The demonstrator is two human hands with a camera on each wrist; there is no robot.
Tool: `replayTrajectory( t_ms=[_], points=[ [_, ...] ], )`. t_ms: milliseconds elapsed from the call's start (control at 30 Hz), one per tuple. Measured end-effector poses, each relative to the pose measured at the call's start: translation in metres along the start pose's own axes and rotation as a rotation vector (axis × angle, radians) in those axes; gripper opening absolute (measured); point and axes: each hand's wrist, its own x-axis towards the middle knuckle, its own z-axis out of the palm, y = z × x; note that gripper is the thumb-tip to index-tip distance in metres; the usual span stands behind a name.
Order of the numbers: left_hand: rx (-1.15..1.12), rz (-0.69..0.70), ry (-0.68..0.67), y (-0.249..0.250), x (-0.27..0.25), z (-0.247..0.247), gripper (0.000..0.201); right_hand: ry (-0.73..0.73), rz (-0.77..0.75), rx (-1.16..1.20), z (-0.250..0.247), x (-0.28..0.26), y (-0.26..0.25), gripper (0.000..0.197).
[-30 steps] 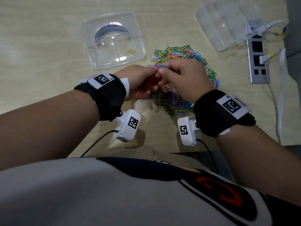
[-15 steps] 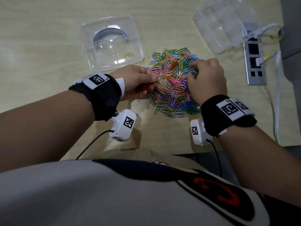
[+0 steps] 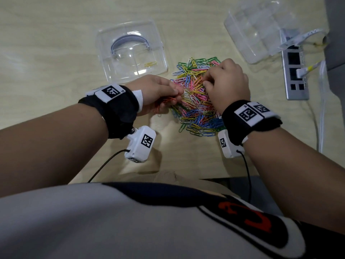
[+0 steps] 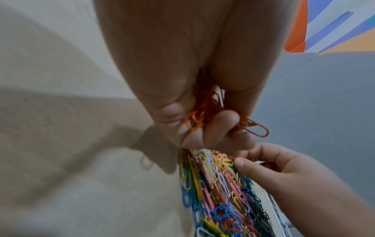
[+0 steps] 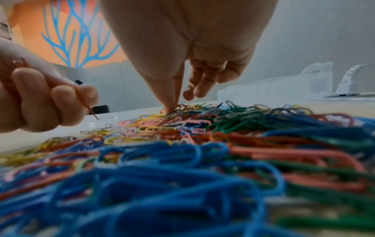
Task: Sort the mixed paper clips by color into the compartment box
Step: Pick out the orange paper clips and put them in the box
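Picking through the mixed pile of paper clips [image 3: 196,101], we are working both hands at once, and each one is placed for a reason. Our left hand [image 3: 158,94] is curling its fingers round a bunch of orange clips [image 4: 205,112], serving, we judge, as a holding pen so that one colour can go to the box in a single trip. Our right hand [image 3: 226,85] is reaching down onto the far side of the pile, thumb and forefinger closing to a narrow pinch on an orange clip [image 5: 178,107] at the top of the heap, while the other fingers are lifting clear of the tangle.

Beyond our left hand the clear compartment box [image 3: 130,53] is sitting within easy reach, and a single yellow clip [image 3: 150,63] is lying in one of its compartments; most of the sorting, by our reckoning, is yet to be done. Beyond our right hand a second clear plastic container [image 3: 255,30] is resting against a power strip [image 3: 295,75]. We are keeping the two hands close together over the pile, likely so that each picked clip passes quickly from right to left.
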Motion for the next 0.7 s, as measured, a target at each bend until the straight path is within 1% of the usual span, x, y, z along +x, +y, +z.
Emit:
replayTrajectory(
  t_ms=[100, 233, 300, 367, 433, 500, 567, 700],
  points=[
    [-0.004, 0.011, 0.002, 0.0, 0.001, 0.0, 0.017, 0.023, 0.026, 0.087, -0.003, 0.0, 0.002, 0.014],
    [0.005, 0.017, 0.006, -0.001, 0.003, 0.002, 0.021, 0.093, 0.115, 0.303, -0.004, -0.003, 0.004, 0.013],
    [-0.002, 0.009, 0.008, 0.0, 0.004, 0.003, 0.027, 0.123, 0.159, 0.393, -0.005, -0.005, 0.005, 0.015],
    [-0.015, -0.002, 0.019, 0.002, 0.005, 0.006, 0.027, 0.127, 0.165, 0.491, -0.006, -0.008, 0.003, 0.016],
    [-0.025, -0.027, 0.036, 0.004, 0.005, 0.009, 0.022, 0.1, 0.124, 0.59, -0.007, -0.012, -0.003, 0.014],
    [-0.038, -0.074, 0.049, 0.006, 0.004, 0.012, 0.014, 0.064, 0.043, 0.669, -0.008, -0.016, -0.013, 0.013],
    [-0.074, -0.099, 0.058, 0.007, 0.005, 0.013, 0.021, 0.034, -0.04, 0.688, -0.009, -0.021, -0.024, 0.012],
    [-0.153, -0.109, 0.065, 0.008, 0.004, 0.016, 0.04, -0.008, -0.174, 0.621, -0.01, -0.025, -0.038, 0.013]
  ],
)
